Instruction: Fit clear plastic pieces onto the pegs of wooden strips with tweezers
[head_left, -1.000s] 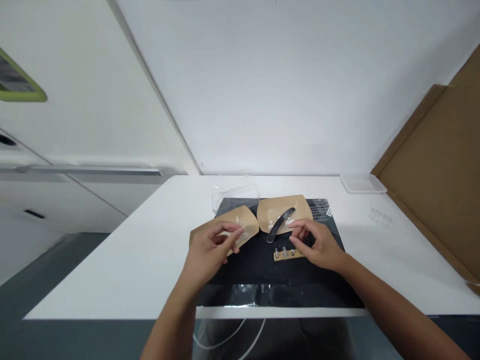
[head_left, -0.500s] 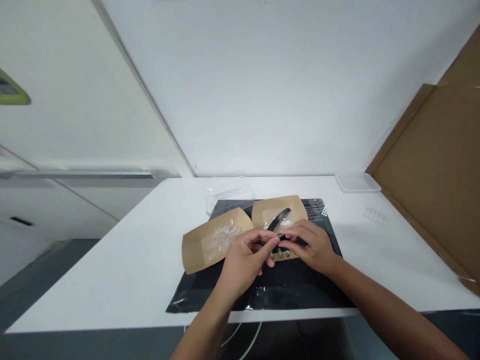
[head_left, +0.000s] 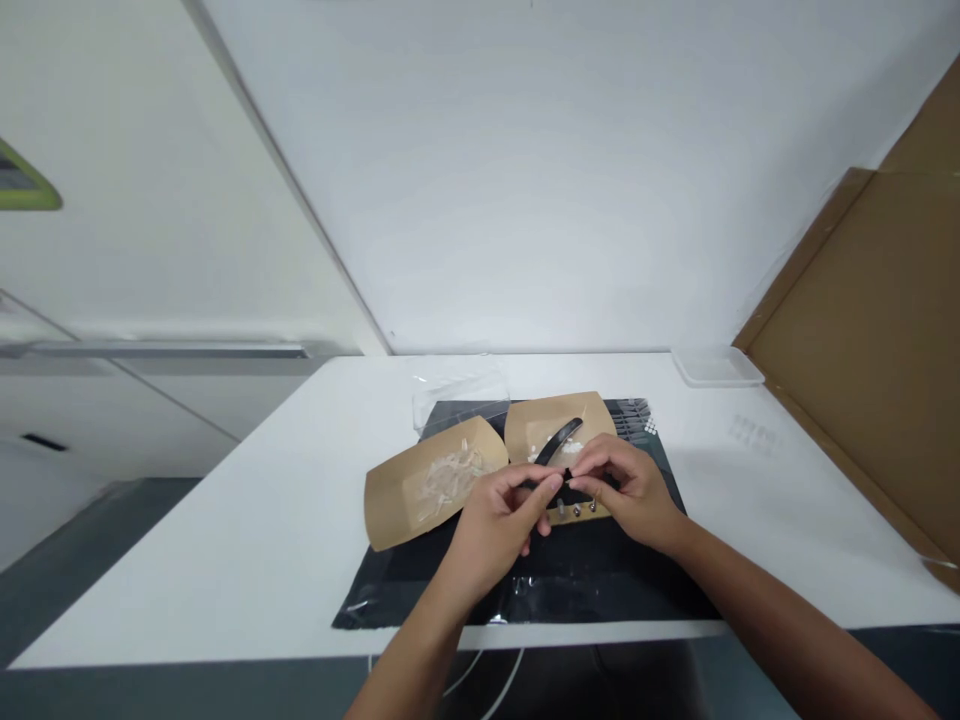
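Pinching a small dark piece [head_left: 568,474] above the tan bolted strip [head_left: 578,511]

And here we are at the middle of the black sheet [head_left: 525,600], where the left hand [head_left: 495,515] and the right hand [head_left: 626,497] come together at the centre of the action! The left fingers [head_left: 541,483] and right fingers [head_left: 589,470] are closed in a tight pinch, both sets gripping that small dark piece between their tips. It's a tiny target, and from up here nobody can say exactly what it is, or whether it joins the curved black strip [head_left: 561,440] sitting right at 12 o'clock from the hands. That strip lies across the right kraft paper tray [head_left: 555,413], with its lower end running in by the fingers. Just below the hands, around 6 o'clock, the tan bolted strip sits on the sheet, a row of small metal bolts standing up from it. Over at 9 o'clock, the left kraft paper tray [head_left: 394,510] holds a pile of clear plastic scraps [head_left: 450,478], and its corner is close to the left hand. Out at 11 o'clock, a clear plastic cover [head_left: 459,390] rests at the sheet's far edge on the white counter [head_left: 225,560], while a translucent plastic tray [head_left: 716,367] waits at 2 o'clock!
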